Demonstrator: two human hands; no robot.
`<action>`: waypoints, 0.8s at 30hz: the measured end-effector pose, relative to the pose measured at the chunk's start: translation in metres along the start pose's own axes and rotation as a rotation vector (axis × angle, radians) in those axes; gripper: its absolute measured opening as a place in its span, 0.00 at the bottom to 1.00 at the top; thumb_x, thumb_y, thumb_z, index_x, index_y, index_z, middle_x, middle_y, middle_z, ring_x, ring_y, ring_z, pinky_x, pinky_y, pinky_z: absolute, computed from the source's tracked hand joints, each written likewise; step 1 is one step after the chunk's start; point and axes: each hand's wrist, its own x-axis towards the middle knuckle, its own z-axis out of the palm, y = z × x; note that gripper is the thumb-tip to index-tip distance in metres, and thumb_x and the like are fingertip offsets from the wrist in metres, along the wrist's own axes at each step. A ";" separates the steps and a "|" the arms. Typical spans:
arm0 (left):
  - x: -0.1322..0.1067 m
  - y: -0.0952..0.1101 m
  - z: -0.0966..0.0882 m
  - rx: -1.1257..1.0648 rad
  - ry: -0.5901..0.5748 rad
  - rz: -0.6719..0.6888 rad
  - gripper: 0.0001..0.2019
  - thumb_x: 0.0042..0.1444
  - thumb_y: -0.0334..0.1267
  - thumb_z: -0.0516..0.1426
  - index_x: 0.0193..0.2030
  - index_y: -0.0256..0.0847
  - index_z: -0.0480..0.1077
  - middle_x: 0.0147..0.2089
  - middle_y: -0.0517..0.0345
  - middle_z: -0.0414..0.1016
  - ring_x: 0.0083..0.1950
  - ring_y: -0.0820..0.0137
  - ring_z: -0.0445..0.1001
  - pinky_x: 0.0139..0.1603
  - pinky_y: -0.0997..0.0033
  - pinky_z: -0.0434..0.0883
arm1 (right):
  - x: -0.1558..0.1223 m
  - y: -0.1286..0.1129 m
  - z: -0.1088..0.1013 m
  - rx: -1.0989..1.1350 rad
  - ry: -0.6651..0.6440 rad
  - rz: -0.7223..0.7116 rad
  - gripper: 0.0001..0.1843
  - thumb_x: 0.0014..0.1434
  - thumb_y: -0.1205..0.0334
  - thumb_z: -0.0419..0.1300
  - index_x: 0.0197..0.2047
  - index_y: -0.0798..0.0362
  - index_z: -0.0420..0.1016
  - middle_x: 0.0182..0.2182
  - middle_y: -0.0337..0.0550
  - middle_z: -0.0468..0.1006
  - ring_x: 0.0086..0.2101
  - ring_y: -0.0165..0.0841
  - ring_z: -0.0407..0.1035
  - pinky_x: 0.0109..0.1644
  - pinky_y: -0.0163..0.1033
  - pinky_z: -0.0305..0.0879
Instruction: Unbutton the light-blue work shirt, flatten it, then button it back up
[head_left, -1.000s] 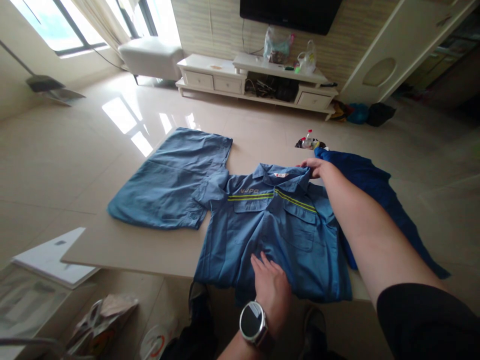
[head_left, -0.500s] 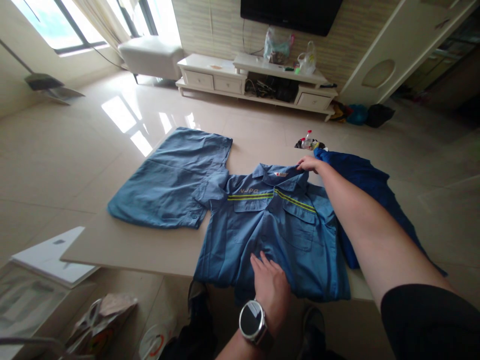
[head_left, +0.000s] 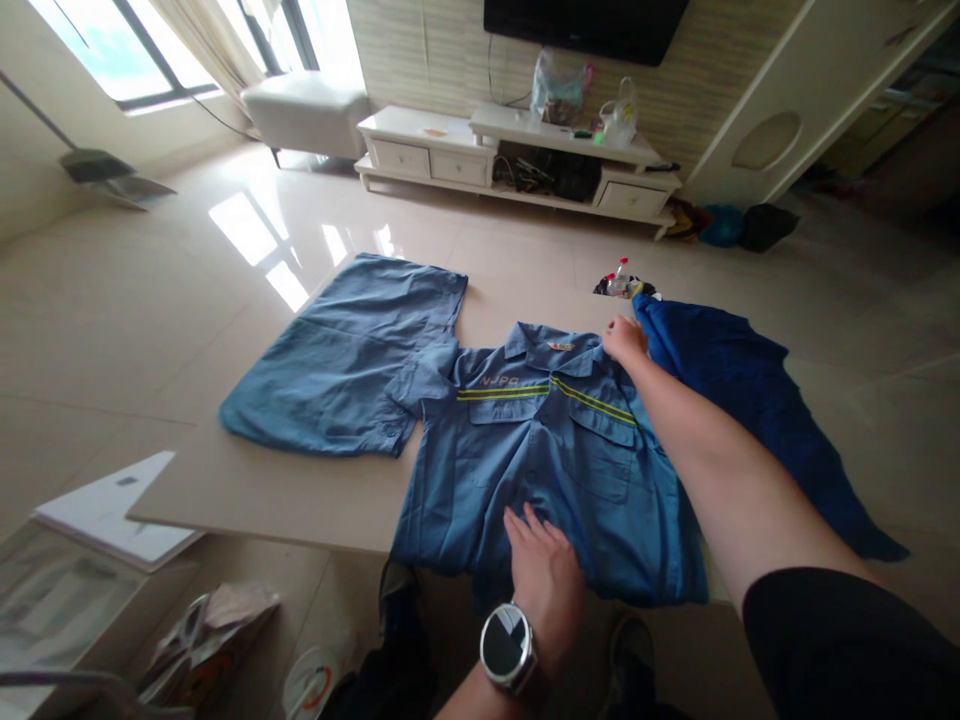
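A light blue work shirt (head_left: 540, 460) with a yellow chest stripe lies face up on a beige table (head_left: 300, 490). My left hand (head_left: 544, 570), with a watch on the wrist, lies flat on the shirt's lower hem, fingers stretched out. My right hand (head_left: 622, 338) reaches across to the right side of the collar and rests closed at the shoulder seam; whether it pinches the cloth I cannot make out. A second light blue garment (head_left: 345, 360) is spread out to the left. A dark blue garment (head_left: 742, 400) lies crumpled to the right, under my right arm.
A small bottle and dark clutter (head_left: 619, 285) sit at the table's far edge. A white board (head_left: 112, 510) lies at the lower left, with bags (head_left: 217, 630) on the floor. A white TV stand (head_left: 517, 160) and a white ottoman (head_left: 304, 110) stand at the back.
My right hand has slid a little along the collar, first left and then right to the shoulder seam. My left hand has stayed flat on the hem.
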 end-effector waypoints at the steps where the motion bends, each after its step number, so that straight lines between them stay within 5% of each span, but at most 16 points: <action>1: 0.000 0.000 -0.001 0.007 -0.003 -0.003 0.33 0.71 0.49 0.51 0.73 0.24 0.66 0.74 0.20 0.57 0.75 0.33 0.61 0.75 0.35 0.58 | -0.005 0.002 0.001 -0.052 0.060 -0.059 0.12 0.64 0.62 0.57 0.48 0.54 0.77 0.54 0.59 0.76 0.57 0.49 0.67 0.62 0.54 0.66; 6: 0.000 0.003 -0.002 0.028 -0.030 -0.005 0.31 0.72 0.46 0.50 0.74 0.26 0.65 0.75 0.23 0.57 0.75 0.33 0.61 0.74 0.34 0.58 | -0.039 0.007 0.023 -0.218 0.105 -0.371 0.23 0.69 0.56 0.48 0.57 0.57 0.76 0.58 0.63 0.75 0.59 0.53 0.65 0.64 0.56 0.64; 11: 0.003 0.002 0.007 0.020 -0.008 0.003 0.35 0.69 0.51 0.53 0.73 0.25 0.65 0.75 0.21 0.56 0.75 0.28 0.59 0.73 0.30 0.58 | -0.060 0.019 0.054 -0.298 -0.161 -0.352 0.34 0.73 0.51 0.44 0.74 0.60 0.62 0.75 0.58 0.57 0.73 0.48 0.49 0.77 0.54 0.48; 15: 0.004 -0.001 0.011 -0.004 0.019 0.001 0.32 0.70 0.46 0.52 0.74 0.27 0.64 0.76 0.23 0.56 0.75 0.30 0.59 0.73 0.31 0.59 | -0.055 0.017 0.060 -0.316 -0.211 -0.327 0.34 0.73 0.50 0.43 0.76 0.58 0.59 0.77 0.55 0.52 0.75 0.46 0.45 0.77 0.57 0.45; 20: 0.004 -0.004 0.009 -0.046 0.029 -0.005 0.30 0.70 0.43 0.52 0.74 0.29 0.65 0.76 0.26 0.56 0.76 0.31 0.58 0.73 0.31 0.58 | -0.066 0.003 0.034 -0.287 0.011 -0.452 0.25 0.71 0.55 0.47 0.64 0.55 0.73 0.64 0.59 0.73 0.65 0.52 0.61 0.69 0.60 0.55; 24: 0.000 -0.007 0.007 -0.079 0.018 0.021 0.31 0.69 0.45 0.53 0.74 0.30 0.65 0.77 0.26 0.55 0.77 0.30 0.56 0.74 0.34 0.58 | -0.080 0.048 -0.025 -0.264 0.098 -0.400 0.20 0.70 0.57 0.49 0.51 0.54 0.79 0.52 0.59 0.80 0.53 0.50 0.69 0.58 0.52 0.64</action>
